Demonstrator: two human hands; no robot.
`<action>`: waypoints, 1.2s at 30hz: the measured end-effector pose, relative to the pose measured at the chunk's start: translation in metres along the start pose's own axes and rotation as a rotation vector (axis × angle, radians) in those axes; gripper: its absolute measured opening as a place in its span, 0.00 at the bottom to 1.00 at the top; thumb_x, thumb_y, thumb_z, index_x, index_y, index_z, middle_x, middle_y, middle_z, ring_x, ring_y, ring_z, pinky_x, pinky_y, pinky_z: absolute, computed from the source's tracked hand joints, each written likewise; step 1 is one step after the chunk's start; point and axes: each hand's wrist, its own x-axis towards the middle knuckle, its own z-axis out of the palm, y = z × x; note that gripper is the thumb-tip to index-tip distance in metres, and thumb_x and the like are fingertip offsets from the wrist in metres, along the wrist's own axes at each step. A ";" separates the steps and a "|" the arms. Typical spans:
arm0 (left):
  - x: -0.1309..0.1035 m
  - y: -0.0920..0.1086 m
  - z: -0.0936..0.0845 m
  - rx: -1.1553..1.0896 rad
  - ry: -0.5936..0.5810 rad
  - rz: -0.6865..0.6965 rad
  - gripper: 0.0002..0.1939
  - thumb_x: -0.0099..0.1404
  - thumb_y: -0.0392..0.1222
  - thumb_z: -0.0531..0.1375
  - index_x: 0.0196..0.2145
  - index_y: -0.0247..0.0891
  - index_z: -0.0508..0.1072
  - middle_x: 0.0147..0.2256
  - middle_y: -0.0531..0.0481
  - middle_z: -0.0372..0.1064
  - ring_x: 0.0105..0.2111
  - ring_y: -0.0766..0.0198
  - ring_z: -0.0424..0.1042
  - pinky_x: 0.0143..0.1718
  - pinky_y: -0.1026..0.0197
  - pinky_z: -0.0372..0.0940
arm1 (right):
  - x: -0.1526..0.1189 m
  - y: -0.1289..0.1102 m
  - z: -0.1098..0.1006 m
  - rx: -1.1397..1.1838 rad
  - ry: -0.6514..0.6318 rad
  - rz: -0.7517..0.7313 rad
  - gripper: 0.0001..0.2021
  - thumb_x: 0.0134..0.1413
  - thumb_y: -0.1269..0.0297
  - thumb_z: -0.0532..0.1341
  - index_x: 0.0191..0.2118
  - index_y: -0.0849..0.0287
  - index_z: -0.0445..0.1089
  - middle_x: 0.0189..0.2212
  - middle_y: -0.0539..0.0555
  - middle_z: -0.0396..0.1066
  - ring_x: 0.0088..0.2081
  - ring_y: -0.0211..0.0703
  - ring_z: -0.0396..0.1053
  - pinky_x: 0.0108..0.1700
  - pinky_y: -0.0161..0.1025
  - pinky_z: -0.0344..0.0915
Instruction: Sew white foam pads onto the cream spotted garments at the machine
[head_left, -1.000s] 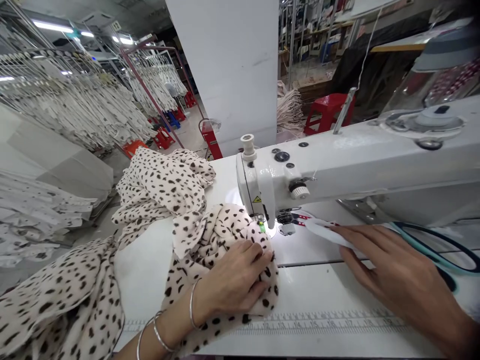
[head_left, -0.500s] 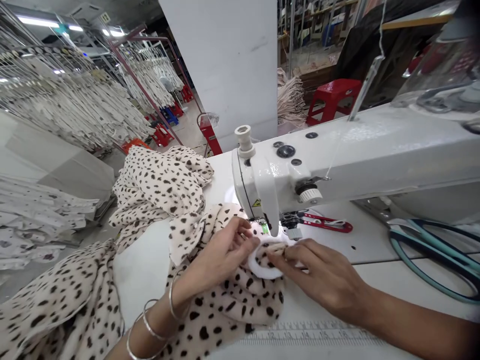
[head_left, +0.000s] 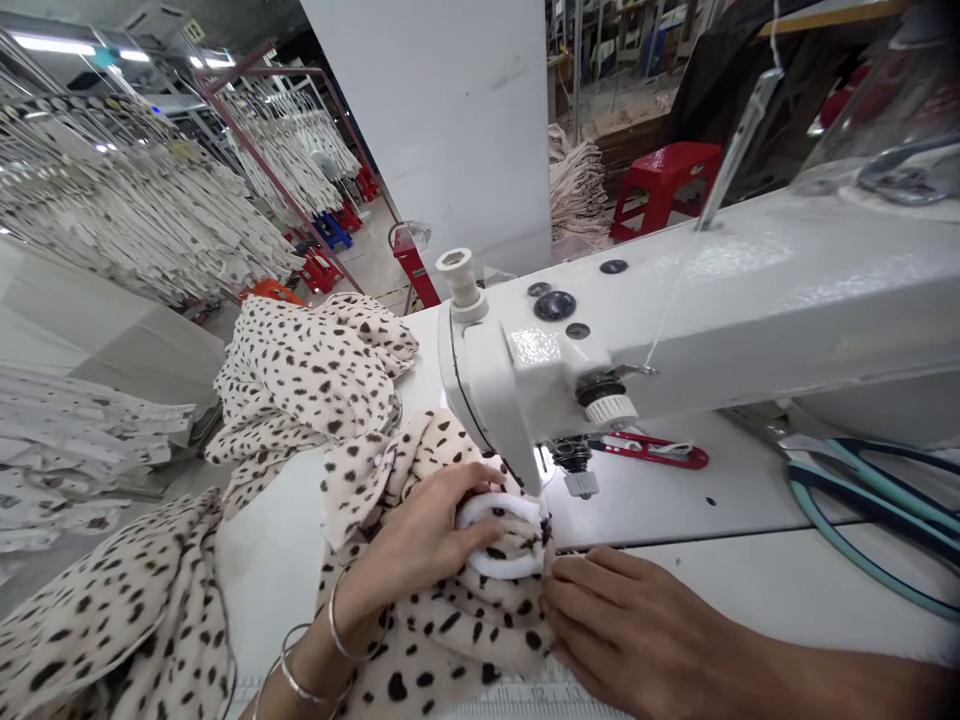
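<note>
Cream fabric with dark spots (head_left: 450, 620) lies bunched below the needle area of a white sewing machine (head_left: 495, 380). On it sits a white ring-shaped band (head_left: 499, 568), with spotted cloth showing inside the loop. My left hand (head_left: 431, 535) is closed on the band's left side, thumb reaching into the loop and fingers over the far side. My right hand (head_left: 622, 620) pinches the spotted fabric edge just right of the band, its fingertips partly hidden. The needle and presser foot are mostly hidden behind the machine head.
Red thread snips (head_left: 660, 450) lie behind the needle area, and teal-handled scissors (head_left: 870, 520) on the right. A ruler strip (head_left: 525, 692) runs along the front edge. More spotted cloth (head_left: 307, 370) is heaped at left. A pillar (head_left: 442, 130) stands behind the machine.
My right hand has moved down and toward me, from the band's right rim to the fabric edge beside it. The band has shifted left, and my left thumb now lies inside its loop.
</note>
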 end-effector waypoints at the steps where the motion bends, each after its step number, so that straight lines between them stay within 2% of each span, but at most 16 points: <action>1: 0.000 0.002 0.001 -0.024 -0.007 -0.007 0.13 0.63 0.41 0.60 0.47 0.45 0.72 0.44 0.50 0.71 0.43 0.56 0.70 0.41 0.58 0.67 | 0.000 0.000 0.000 0.005 -0.005 -0.001 0.08 0.62 0.73 0.56 0.38 0.59 0.72 0.34 0.54 0.74 0.41 0.42 0.70 0.44 0.40 0.66; 6: 0.002 0.009 0.012 -0.250 0.023 -0.065 0.08 0.61 0.36 0.60 0.39 0.41 0.74 0.39 0.52 0.74 0.41 0.58 0.73 0.40 0.60 0.69 | 0.005 0.002 -0.006 0.033 -0.029 -0.024 0.10 0.62 0.76 0.54 0.38 0.60 0.73 0.34 0.55 0.74 0.38 0.42 0.70 0.42 0.39 0.66; 16: 0.009 0.002 0.022 -0.284 0.062 -0.058 0.10 0.58 0.33 0.61 0.39 0.41 0.75 0.38 0.53 0.75 0.40 0.59 0.74 0.41 0.60 0.70 | 0.006 0.002 -0.011 0.018 -0.053 -0.020 0.11 0.62 0.76 0.54 0.38 0.59 0.72 0.34 0.55 0.74 0.39 0.41 0.70 0.43 0.39 0.66; 21: 0.004 0.005 0.024 -0.206 0.066 -0.033 0.10 0.64 0.36 0.59 0.44 0.42 0.73 0.40 0.51 0.73 0.40 0.59 0.72 0.42 0.60 0.68 | 0.005 0.002 -0.008 0.052 -0.045 -0.023 0.11 0.61 0.78 0.54 0.39 0.61 0.73 0.33 0.55 0.73 0.38 0.42 0.69 0.41 0.39 0.65; 27: 0.001 0.005 0.027 -0.003 0.134 0.229 0.13 0.65 0.31 0.55 0.44 0.41 0.73 0.47 0.46 0.64 0.45 0.59 0.69 0.46 0.59 0.66 | 0.007 0.001 -0.008 0.035 -0.010 0.002 0.14 0.61 0.80 0.52 0.38 0.59 0.73 0.32 0.53 0.73 0.38 0.41 0.70 0.44 0.40 0.65; 33: 0.000 0.006 0.029 0.122 0.153 0.265 0.12 0.66 0.31 0.54 0.44 0.38 0.74 0.42 0.45 0.64 0.40 0.60 0.68 0.40 0.59 0.66 | 0.009 0.000 -0.009 0.039 -0.007 0.004 0.16 0.62 0.81 0.50 0.39 0.58 0.73 0.32 0.53 0.73 0.37 0.41 0.70 0.43 0.39 0.65; 36: -0.001 0.005 0.029 0.187 0.145 0.283 0.11 0.66 0.31 0.55 0.42 0.37 0.74 0.42 0.45 0.64 0.40 0.59 0.67 0.40 0.58 0.66 | 0.010 0.002 -0.008 0.083 -0.023 0.052 0.16 0.63 0.79 0.49 0.35 0.59 0.72 0.30 0.53 0.71 0.34 0.40 0.69 0.39 0.38 0.65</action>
